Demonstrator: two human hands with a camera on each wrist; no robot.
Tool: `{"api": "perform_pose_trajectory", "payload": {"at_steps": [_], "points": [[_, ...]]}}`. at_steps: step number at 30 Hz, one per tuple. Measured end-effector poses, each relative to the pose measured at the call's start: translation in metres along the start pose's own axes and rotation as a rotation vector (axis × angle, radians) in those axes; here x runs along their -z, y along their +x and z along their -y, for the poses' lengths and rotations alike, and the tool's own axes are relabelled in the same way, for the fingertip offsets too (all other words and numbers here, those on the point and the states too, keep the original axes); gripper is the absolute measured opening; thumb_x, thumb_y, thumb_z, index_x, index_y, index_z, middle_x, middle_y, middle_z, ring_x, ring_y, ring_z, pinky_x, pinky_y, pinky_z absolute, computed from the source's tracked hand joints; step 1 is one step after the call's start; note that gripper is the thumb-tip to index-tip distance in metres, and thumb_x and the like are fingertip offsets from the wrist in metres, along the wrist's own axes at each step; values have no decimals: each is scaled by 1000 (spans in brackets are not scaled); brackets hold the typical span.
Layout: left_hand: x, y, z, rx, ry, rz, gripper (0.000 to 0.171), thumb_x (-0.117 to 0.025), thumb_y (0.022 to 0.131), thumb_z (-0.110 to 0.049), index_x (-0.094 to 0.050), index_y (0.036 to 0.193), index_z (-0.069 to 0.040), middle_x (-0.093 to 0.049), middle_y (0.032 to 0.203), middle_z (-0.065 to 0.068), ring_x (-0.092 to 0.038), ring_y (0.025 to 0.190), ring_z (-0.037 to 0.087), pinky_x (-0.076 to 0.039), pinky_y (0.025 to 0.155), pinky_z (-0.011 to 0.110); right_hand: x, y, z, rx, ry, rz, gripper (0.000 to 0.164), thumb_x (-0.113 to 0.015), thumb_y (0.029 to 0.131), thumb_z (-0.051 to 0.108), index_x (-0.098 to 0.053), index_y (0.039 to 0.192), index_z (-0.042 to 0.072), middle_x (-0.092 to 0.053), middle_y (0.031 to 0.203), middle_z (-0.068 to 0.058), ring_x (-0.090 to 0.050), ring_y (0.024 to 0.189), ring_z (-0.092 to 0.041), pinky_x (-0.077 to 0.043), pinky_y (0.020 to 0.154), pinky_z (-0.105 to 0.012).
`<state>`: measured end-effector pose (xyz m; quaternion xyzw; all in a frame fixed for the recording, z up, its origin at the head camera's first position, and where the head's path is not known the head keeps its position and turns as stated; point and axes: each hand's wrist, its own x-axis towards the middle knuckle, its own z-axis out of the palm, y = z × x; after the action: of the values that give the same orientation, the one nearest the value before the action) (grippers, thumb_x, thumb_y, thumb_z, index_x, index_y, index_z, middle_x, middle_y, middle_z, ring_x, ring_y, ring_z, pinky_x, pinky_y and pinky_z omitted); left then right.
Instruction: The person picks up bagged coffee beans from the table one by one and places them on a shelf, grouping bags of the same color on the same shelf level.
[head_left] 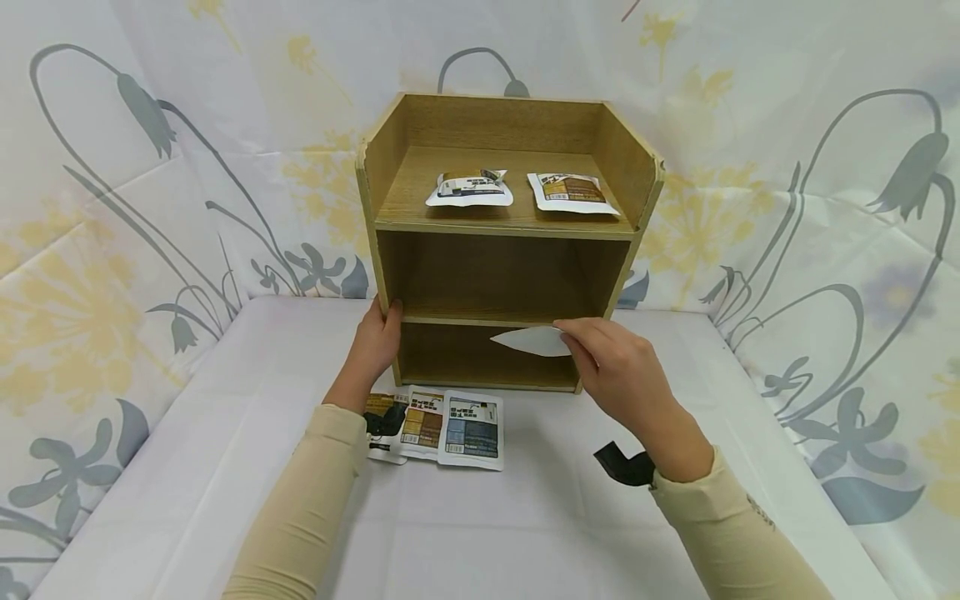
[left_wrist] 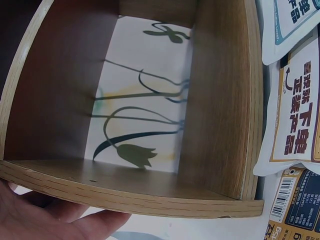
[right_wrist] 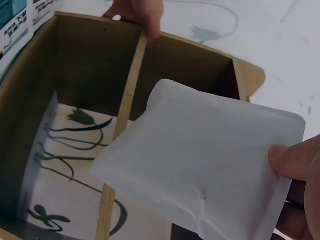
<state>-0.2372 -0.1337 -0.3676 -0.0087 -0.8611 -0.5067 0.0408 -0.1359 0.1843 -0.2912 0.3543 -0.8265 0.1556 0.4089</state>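
Note:
A small wooden shelf [head_left: 501,227] with an open top tier and two levels below stands upright on the white cloth. My left hand [head_left: 372,342] holds its left side panel, thumb at the front edge; fingers [left_wrist: 102,222] show along the outer side in the left wrist view. My right hand [head_left: 626,371] pinches a white pouch [right_wrist: 215,155] by one edge, in front of the lower levels, its plain side facing the right wrist camera. Two pouches lie on the top tier, one blue-labelled [head_left: 469,188] and one brown-labelled [head_left: 573,193].
Before the shelf's lower left, a blue-labelled pouch [head_left: 471,429] and a brown-labelled pouch [head_left: 423,422] overlap in a row, with another pouch [head_left: 386,450] partly hidden by the left wrist's black strap [head_left: 387,419]. Flower-printed cloth [head_left: 795,250] hangs behind and on both sides.

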Motion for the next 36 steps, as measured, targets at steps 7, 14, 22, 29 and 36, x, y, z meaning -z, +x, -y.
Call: {"api": "perform_pose_trajectory", "payload": {"at_steps": [7, 14, 22, 29, 36], "points": [[0, 0, 0, 0, -2, 0, 63, -24, 104, -49, -17, 155, -13, -37, 151, 23, -44, 133, 42, -37, 106, 60, 2, 7, -4, -3, 11, -77, 23, -70, 83, -6, -72, 106, -1, -73, 94, -15, -70, 82, -29, -58, 67, -40], [0, 0, 1, 4, 5, 0, 63, -23, 104, -49, -18, 155, -13, -37, 151, 23, -45, 132, 42, -37, 106, 60, 3, 11, -10, -30, 0, -105, 19, -67, 87, -3, -71, 105, -2, -73, 94, -17, -70, 81, -31, -58, 67, -42], [-1, 1, 1, -1, 6, -5, 63, -24, 104, -48, -18, 155, -13, -36, 151, 22, -44, 133, 42, -37, 107, 60, 1, 14, -18, -59, -25, -144, 17, -65, 89, 0, -72, 105, -2, -73, 92, -18, -70, 81, -32, -57, 67, -43], [0, 1, 2, -2, 12, -3, 64, -23, 103, -50, -18, 155, -13, -36, 151, 22, -44, 133, 43, -37, 107, 60, -1, 14, -23, -73, -35, -156, 17, -64, 90, 1, -72, 105, -2, -73, 93, -18, -70, 81, -33, -57, 68, -44], [0, 1, 5, -13, 8, 12, 66, -22, 103, -52, -18, 155, -12, -37, 150, 24, -43, 134, 43, -38, 106, 59, -4, 12, -27, -82, -45, -152, 17, -63, 90, 1, -72, 105, -2, -73, 92, -18, -69, 81, -33, -57, 68, -44]]}}
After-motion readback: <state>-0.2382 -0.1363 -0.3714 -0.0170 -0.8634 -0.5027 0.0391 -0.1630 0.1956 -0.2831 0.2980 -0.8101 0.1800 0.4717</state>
